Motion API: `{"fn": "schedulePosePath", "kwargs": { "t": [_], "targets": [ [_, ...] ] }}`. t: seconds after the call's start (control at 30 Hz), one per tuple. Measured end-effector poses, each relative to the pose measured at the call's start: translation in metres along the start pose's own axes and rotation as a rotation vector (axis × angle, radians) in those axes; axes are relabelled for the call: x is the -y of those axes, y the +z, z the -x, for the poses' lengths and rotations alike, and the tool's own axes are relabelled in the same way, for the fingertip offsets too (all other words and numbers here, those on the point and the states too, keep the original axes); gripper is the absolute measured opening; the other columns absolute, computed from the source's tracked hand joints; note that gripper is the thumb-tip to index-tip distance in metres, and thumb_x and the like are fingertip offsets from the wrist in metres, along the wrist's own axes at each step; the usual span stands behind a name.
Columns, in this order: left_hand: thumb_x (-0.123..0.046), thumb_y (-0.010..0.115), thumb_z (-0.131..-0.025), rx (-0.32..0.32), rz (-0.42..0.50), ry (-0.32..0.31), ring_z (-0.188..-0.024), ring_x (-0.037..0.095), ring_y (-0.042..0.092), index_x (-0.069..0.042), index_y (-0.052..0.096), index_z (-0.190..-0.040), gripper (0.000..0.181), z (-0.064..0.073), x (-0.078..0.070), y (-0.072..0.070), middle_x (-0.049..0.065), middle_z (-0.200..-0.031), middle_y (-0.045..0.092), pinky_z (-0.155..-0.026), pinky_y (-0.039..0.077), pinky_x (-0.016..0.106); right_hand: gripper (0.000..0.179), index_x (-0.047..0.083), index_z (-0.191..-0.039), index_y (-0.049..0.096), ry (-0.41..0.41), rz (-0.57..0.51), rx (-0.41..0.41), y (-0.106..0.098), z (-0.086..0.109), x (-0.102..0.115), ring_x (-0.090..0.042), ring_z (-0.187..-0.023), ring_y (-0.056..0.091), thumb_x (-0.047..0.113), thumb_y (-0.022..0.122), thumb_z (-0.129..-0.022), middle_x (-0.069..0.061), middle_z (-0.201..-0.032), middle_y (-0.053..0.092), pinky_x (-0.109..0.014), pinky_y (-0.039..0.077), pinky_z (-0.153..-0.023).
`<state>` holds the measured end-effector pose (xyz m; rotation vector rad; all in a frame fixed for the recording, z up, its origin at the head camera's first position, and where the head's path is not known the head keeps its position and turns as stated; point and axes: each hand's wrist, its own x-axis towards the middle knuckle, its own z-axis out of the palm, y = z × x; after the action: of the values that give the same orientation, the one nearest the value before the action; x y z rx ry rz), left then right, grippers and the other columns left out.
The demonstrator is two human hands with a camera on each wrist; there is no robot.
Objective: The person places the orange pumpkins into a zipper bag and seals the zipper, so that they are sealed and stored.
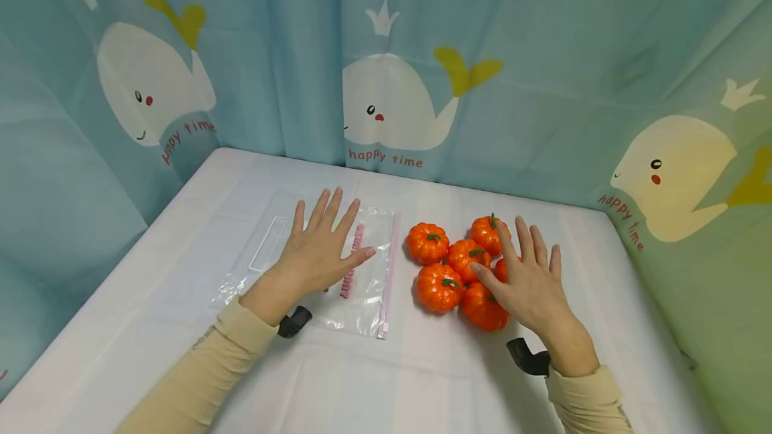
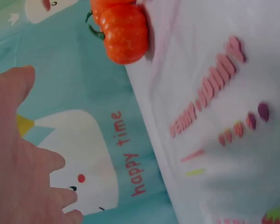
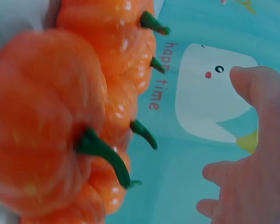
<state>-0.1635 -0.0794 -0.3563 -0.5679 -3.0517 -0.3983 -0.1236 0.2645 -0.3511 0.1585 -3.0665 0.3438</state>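
My left hand [image 1: 319, 253] is spread flat with straight fingers over a clear plastic zip bag [image 1: 362, 317], holding nothing. The bag lies flat, its pink zip edge [image 1: 391, 273] toward the pumpkins; pink lettering [image 2: 212, 86] on it shows in the left wrist view. Several small orange pumpkins [image 1: 439, 288] with green stems sit clustered right of the bag. Over the cluster's right side, my right hand [image 1: 531, 290] is spread with nothing in its grasp, partly hiding one pumpkin [image 1: 502, 269]. The right wrist view shows a pumpkin [image 3: 42, 116] large and close, beside the fingers.
A pale cloth covers the table [image 1: 338, 387]. Blue curtains [image 1: 289, 52] with printed whales hang along its back and sides. Black wrist mounts [image 1: 295, 322] sit under both wrists, below beige sleeves [image 1: 205, 374].
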Motion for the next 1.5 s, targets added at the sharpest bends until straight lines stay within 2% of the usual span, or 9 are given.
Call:
{"fn": "schedulePosePath", "kwargs": {
  "t": [0.17, 0.33, 0.47, 0.6, 0.83, 0.97, 1.13, 1.37, 1.5],
  "targets": [
    [-0.069, 0.039, -0.096, -0.003, 0.026, 0.001, -0.155, 0.034, -0.002, -0.016, 0.013, -0.160, 0.087, -0.003, -0.006, 0.006, 0.015, -0.167, 0.003, -0.121, -0.003, 0.063, 0.089, 0.017, -0.161, 0.011, -0.017, -0.040, 0.007, 0.008, -0.001, 0.004, -0.045, -0.151, -0.002, 0.065, 0.046, -0.094, -0.017, -0.167, 0.001, -0.071, -0.006, -0.115],
    [-0.058, 0.046, -0.098, -0.004, 0.057, 0.006, -0.153, 0.038, 0.014, -0.012, 0.021, -0.159, 0.080, -0.005, -0.011, 0.014, 0.019, -0.164, 0.017, -0.121, 0.010, 0.062, 0.085, 0.007, -0.157, 0.023, -0.054, -0.106, -0.026, 0.016, -0.002, 0.009, -0.045, -0.151, 0.005, 0.057, 0.054, -0.095, -0.018, -0.165, 0.011, -0.072, 0.000, -0.115],
    [-0.048, 0.052, -0.099, -0.031, 0.089, 0.018, -0.148, 0.040, 0.028, -0.007, 0.028, -0.155, 0.073, -0.006, -0.015, 0.023, 0.022, -0.159, 0.029, -0.119, 0.023, 0.061, 0.076, 0.005, -0.153, 0.032, -0.105, -0.176, -0.073, 0.021, -0.006, 0.015, -0.046, -0.147, 0.020, 0.046, 0.059, -0.096, -0.020, -0.161, 0.022, -0.070, 0.017, -0.114],
    [-0.039, 0.058, -0.098, -0.059, 0.154, 0.025, -0.143, 0.040, 0.038, -0.004, 0.036, -0.151, 0.067, -0.007, -0.018, 0.035, 0.023, -0.153, 0.039, -0.117, 0.031, 0.057, 0.066, 0.009, -0.150, 0.037, -0.128, -0.279, -0.083, 0.029, -0.008, 0.021, -0.041, -0.141, 0.036, 0.040, 0.061, -0.097, -0.015, -0.156, 0.032, -0.066, 0.034, -0.109],
    [-0.033, 0.064, -0.095, -0.049, 0.250, 0.013, -0.133, 0.039, 0.050, -0.004, 0.053, -0.139, 0.054, -0.009, -0.024, 0.053, 0.022, -0.143, 0.052, -0.110, 0.041, 0.054, 0.051, 0.005, -0.141, 0.049, -0.196, -0.384, -0.098, 0.038, -0.004, 0.023, -0.034, -0.131, 0.050, 0.026, 0.064, -0.096, -0.010, -0.143, 0.048, -0.058, 0.042, -0.107],
    [-0.031, 0.067, -0.094, -0.049, 0.225, 0.029, -0.126, 0.037, 0.055, -0.004, 0.057, -0.134, 0.049, -0.013, -0.026, 0.061, 0.019, -0.137, 0.057, -0.104, 0.046, 0.054, 0.046, 0.003, -0.135, 0.054, -0.242, -0.389, -0.101, 0.039, -0.007, 0.022, -0.032, -0.127, 0.053, 0.020, 0.066, -0.094, -0.009, -0.136, 0.054, -0.055, 0.045, -0.105],
    [-0.031, 0.068, -0.093, -0.014, 0.203, 0.037, -0.127, 0.036, 0.053, -0.004, 0.057, -0.133, 0.050, -0.013, -0.032, 0.065, 0.017, -0.136, 0.058, -0.103, 0.045, 0.054, 0.043, 0.002, -0.130, 0.059, -0.279, -0.353, -0.110, 0.037, -0.010, 0.025, -0.029, -0.121, 0.058, 0.017, 0.070, -0.091, -0.008, -0.130, 0.058, -0.050, 0.050, -0.101],
    [-0.059, 0.069, -0.084, 0.023, 0.044, -0.039, -0.131, 0.037, 0.047, -0.007, 0.055, -0.135, 0.074, -0.012, -0.047, 0.074, 0.016, -0.140, 0.054, -0.104, 0.041, 0.060, 0.039, 0.002, -0.123, 0.063, -0.330, -0.319, -0.092, 0.042, -0.009, 0.033, -0.024, -0.114, 0.061, 0.017, 0.072, -0.088, -0.006, -0.123, 0.062, -0.045, 0.053, -0.096],
    [-0.065, 0.069, -0.080, 0.017, -0.032, -0.058, -0.128, 0.036, 0.047, -0.007, 0.054, -0.135, 0.081, -0.008, -0.051, 0.080, 0.015, -0.137, 0.054, -0.101, 0.042, 0.061, 0.042, 0.002, -0.123, 0.064, -0.319, -0.272, -0.051, 0.049, -0.006, 0.036, -0.024, -0.115, 0.060, 0.019, 0.075, -0.086, -0.006, -0.124, 0.060, -0.043, 0.053, -0.096]
  ]
}}
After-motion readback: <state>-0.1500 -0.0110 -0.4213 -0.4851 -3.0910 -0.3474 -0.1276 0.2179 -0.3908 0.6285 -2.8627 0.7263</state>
